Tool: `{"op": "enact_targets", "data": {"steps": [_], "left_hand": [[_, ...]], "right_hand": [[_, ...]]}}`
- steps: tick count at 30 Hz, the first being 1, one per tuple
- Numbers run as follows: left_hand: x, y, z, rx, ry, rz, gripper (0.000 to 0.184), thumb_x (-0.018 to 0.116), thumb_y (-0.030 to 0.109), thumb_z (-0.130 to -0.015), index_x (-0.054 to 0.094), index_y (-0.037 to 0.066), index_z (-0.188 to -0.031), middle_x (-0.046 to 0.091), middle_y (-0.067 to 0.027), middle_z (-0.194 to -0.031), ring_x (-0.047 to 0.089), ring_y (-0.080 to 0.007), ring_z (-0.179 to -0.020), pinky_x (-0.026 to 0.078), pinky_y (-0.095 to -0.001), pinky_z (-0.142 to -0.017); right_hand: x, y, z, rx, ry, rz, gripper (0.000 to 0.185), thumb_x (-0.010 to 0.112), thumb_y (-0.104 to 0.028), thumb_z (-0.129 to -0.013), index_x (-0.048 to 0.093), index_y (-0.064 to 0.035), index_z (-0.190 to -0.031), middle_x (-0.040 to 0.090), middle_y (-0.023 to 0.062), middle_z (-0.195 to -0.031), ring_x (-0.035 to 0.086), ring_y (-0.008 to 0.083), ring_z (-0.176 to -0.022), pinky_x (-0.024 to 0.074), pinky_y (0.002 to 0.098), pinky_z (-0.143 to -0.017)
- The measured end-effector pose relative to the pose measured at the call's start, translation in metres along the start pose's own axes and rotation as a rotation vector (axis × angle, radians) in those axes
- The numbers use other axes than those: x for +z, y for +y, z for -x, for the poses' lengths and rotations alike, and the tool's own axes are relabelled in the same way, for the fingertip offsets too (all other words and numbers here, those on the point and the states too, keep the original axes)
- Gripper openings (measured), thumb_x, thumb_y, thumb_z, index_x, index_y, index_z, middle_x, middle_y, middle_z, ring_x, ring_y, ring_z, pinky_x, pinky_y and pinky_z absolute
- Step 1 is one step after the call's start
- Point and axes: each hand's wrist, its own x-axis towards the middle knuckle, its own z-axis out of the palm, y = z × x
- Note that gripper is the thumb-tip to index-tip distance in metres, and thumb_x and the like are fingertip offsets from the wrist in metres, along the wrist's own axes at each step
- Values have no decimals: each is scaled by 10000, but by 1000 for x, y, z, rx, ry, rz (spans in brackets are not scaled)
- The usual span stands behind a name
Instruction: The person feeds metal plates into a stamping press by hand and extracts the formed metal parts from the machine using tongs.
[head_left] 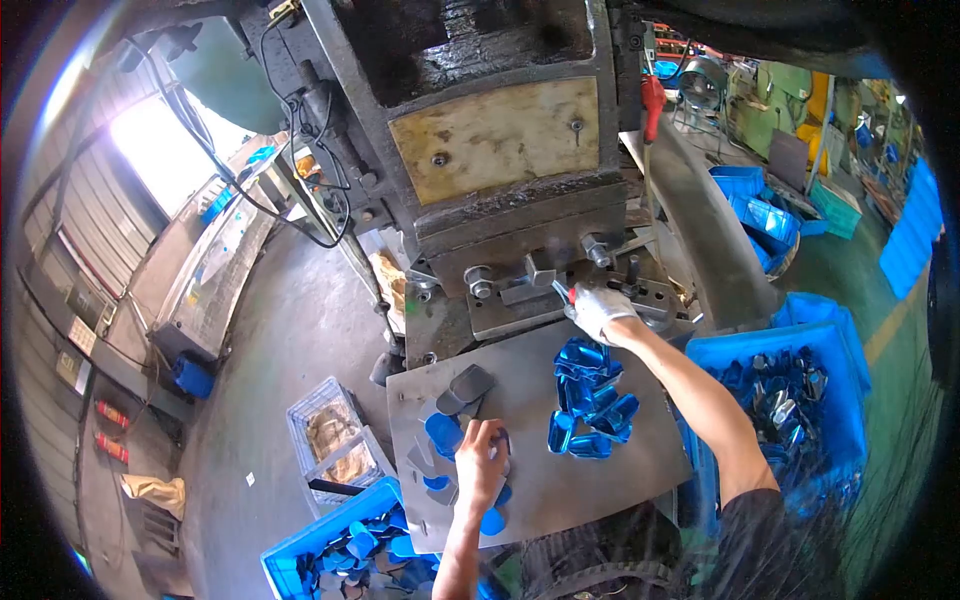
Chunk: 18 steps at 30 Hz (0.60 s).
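Observation:
My right hand (600, 312), in a white glove, is closed on a tool with a red handle (571, 296), whose tip points into the press die (520, 308). My bare left hand (482, 460) is over the left part of the metal table (520, 400), its fingers curled together; what they hold, if anything, is hidden. Flat blue blanks (443, 435) and dark blanks (470, 383) lie around it. Between my hands, a pile of shiny blue formed pieces (590, 400) rests on the table.
A blue crate of formed pieces (780, 400) stands at the right, a blue crate of flat pieces (350, 540) at the lower left. Beyond that is a grey-blue basket (335, 435). The press (500, 140) rises ahead, with a metal chute (700, 220) on its right.

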Motion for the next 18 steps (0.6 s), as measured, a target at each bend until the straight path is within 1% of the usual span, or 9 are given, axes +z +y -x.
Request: {"op": "enact_targets", "data": {"steps": [4, 5, 8, 10, 11, 14, 15, 17, 18], "left_hand": [[5, 3, 4, 77, 20, -130, 506, 576, -67, -655, 486, 86, -1128, 503, -114, -1030, 550, -322, -889, 472, -392, -747], [6, 2, 5, 21, -14, -125, 523, 587, -48, -661, 472, 102, -1149, 530, -104, -970, 561, -306, -858, 469, -383, -744], [15, -11, 9, 30, -40, -63, 490, 611, -50, -649, 522, 86, -1111, 586, -92, -882, 582, -261, -746, 484, -335, -675], [19, -20, 13, 73, -55, -108, 432, 623, -34, -653, 548, 83, -1062, 599, -86, -866, 587, -258, -757, 485, -331, -682], [20, -22, 14, 97, -58, -127, 403, 629, -27, -655, 562, 81, -1037, 605, -83, -858, 590, -256, -762, 485, -329, -686], [24, -24, 17, 104, -28, -132, 314, 641, 1, -663, 584, 78, -962, 598, -77, -831, 588, -246, -750, 482, -328, -672], [23, -22, 19, 87, -40, -167, 298, 647, 14, -662, 585, 81, -945, 594, -73, -816, 588, -244, -747, 481, -329, -666], [18, -12, 19, 75, -64, -231, 267, 660, 39, -659, 588, 87, -911, 586, -65, -785, 587, -241, -742, 479, -330, -655], [18, -11, 19, 76, -59, -240, 255, 668, 50, -653, 590, 88, -893, 582, -62, -773, 586, -238, -737, 478, -329, -650]], "right_hand": [[-10, -4, 1, -40, -9, -24, 251, 520, -287, -827, 563, -40, -835, 618, 187, -732, 614, 357, -692, 479, 446, -585], [-2, -3, 2, -48, 25, -36, 257, 527, -294, -825, 562, -39, -839, 618, 187, -739, 615, 356, -697, 479, 445, -588], [4, 1, -2, -24, -16, -55, 253, 537, -296, -819, 561, -47, -849, 613, 196, -740, 611, 358, -696, 471, 438, -577], [-24, -9, 0, 82, -192, -208, 246, 541, -293, -815, 562, -53, -868, 614, 188, -721, 622, 313, -677, 461, 396, -550], [-29, -9, 1, 229, -333, -395, 237, 544, -289, -823, 560, -57, -870, 601, 151, -680, 620, 248, -640, 442, 363, -529], [-28, -3, 20, 274, -303, -660, 227, 545, -279, -836, 548, -54, -869, 555, 98, -625, 581, 184, -566, 424, 344, -490], [-17, 4, 24, 247, -336, -826, 234, 555, -285, -844, 525, -54, -854, 500, 65, -602, 525, 161, -515, 412, 343, -464], [-11, 15, 46, 257, -419, -910, 255, 558, -296, -854, 519, -44, -857, 502, 58, -636, 503, 143, -515, 415, 340, -459], [-31, 5, 66, 266, -447, -917, 268, 565, -306, -855, 527, -41, -864, 519, 61, -659, 511, 141, -533, 419, 344, -460]]}}
